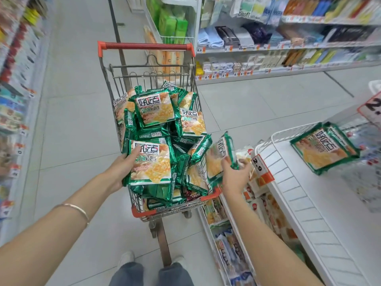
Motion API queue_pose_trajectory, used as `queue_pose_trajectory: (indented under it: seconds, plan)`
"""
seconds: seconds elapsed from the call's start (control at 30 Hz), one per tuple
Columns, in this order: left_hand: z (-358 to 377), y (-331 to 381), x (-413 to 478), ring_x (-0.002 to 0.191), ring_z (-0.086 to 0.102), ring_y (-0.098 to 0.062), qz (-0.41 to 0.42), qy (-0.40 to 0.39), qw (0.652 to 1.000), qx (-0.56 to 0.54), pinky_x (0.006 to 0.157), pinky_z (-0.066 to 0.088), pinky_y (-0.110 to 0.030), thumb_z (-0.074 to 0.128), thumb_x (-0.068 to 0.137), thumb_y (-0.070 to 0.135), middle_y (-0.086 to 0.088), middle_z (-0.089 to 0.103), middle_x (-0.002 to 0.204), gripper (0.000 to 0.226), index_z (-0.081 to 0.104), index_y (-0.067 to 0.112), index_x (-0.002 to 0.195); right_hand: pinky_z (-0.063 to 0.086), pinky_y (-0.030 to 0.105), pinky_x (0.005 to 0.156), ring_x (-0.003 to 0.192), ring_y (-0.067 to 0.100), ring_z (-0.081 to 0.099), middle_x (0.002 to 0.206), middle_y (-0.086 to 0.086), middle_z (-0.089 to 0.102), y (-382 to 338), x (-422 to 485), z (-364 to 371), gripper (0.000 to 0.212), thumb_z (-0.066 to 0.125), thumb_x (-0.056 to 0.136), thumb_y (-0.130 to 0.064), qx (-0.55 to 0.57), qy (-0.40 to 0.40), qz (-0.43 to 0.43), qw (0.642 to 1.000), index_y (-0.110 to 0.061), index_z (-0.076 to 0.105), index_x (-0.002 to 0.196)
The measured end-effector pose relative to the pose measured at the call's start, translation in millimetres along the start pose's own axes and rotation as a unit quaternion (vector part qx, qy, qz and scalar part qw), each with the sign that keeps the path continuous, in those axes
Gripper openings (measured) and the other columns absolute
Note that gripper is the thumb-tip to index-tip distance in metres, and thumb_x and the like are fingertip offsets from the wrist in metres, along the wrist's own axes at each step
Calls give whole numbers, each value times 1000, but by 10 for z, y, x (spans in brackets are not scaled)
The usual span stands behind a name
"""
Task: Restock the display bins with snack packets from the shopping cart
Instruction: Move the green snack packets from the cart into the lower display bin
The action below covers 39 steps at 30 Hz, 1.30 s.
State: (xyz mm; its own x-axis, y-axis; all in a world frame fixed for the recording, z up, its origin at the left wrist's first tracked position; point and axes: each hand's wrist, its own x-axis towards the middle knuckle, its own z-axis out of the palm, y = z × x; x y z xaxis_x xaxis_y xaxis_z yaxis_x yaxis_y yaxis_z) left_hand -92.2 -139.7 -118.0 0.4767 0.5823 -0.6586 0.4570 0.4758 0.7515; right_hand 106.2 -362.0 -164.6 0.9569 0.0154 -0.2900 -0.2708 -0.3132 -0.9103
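Note:
A wire shopping cart (pixel 144 46) with red handle stands in the aisle, piled with several green snack packets (pixel 156 110). My left hand (pixel 121 166) grips a green packet (pixel 151 162) at the near left of the pile. My right hand (pixel 235 176) holds another green packet (pixel 220 155) tilted on edge, just right of the cart's rim. To the right, a white wire display bin (pixel 288 182) holds a small stack of the same packets (pixel 323 147) at its far end.
Stocked shelves line the left side and the far right of the aisle. Below the white bin, lower bins hold other snack bags (pixel 268 211). A price sign reading 2.9 (pixel 260 165) hangs on the bin's corner. My feet stand behind the cart.

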Motion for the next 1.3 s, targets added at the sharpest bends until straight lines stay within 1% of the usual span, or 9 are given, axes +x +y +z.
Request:
queue_pose_trajectory:
  seconds: [0.1,0.23,0.37,0.5,0.7,0.87,1.03,1.17,1.3]
  plan:
    - [42,87,20,146,31,-30,15,0,998,57,118,28,-51,47,75,83,-7,25,163,111,17,18,159,49,38,94,105,19,59,122,3,58,-309,30,-102,58,82,75,-34,122,-5,64,990,-13,55,123]
    - [252,332,-80,151,21,-29,16,-49,993,105,120,14,-56,26,83,85,-6,20,165,98,13,25,160,51,47,95,95,29,64,97,9,67,-565,-163,-92,9,62,92,-18,192,-241,110,945,-11,61,97]
    - [400,550,-178,153,12,-32,-17,-137,980,143,118,13,-64,19,74,93,-5,14,166,99,6,41,158,58,40,84,91,26,71,98,8,72,-634,-479,75,29,59,96,-39,124,-302,131,936,-12,62,106]
    - [588,658,-178,114,66,-34,-69,-315,938,125,99,51,-51,63,72,73,-19,63,133,94,42,20,146,45,57,104,121,27,62,129,8,67,-544,-666,88,76,54,77,-84,82,-299,182,933,-21,59,118]
    - [1374,991,-187,98,72,-27,66,-401,865,293,76,58,-35,90,41,63,-13,73,112,122,41,9,139,57,37,76,82,24,73,96,10,76,-540,-613,-658,47,62,84,-47,215,-221,195,931,-9,65,111]
    - [2617,1313,-353,68,68,-13,187,-468,799,328,66,57,-24,72,88,17,-8,70,92,18,57,17,98,60,32,75,88,22,73,110,12,74,-660,-189,-1549,68,82,66,-33,253,-119,87,956,-4,64,125]
    - [3826,1590,-236,106,68,-24,281,-499,742,348,99,52,-41,80,70,2,-6,72,112,49,60,17,111,59,33,86,89,17,74,98,0,78,-779,497,-2241,32,75,80,-20,201,-16,1,979,-14,67,111]
    - [4525,1477,55,107,64,-20,336,-474,727,365,93,54,-35,81,67,-1,-5,65,119,81,43,13,137,58,37,90,109,20,70,119,1,72,-512,1120,-2422,75,93,65,-25,88,87,-66,990,-17,59,131]
    - [4890,1233,397,110,59,-19,480,-426,591,489,94,47,-28,82,68,16,3,60,122,105,25,23,155,60,42,87,111,25,69,124,6,70,-73,1587,-2360,82,95,63,-17,92,70,-36,993,-18,56,136]
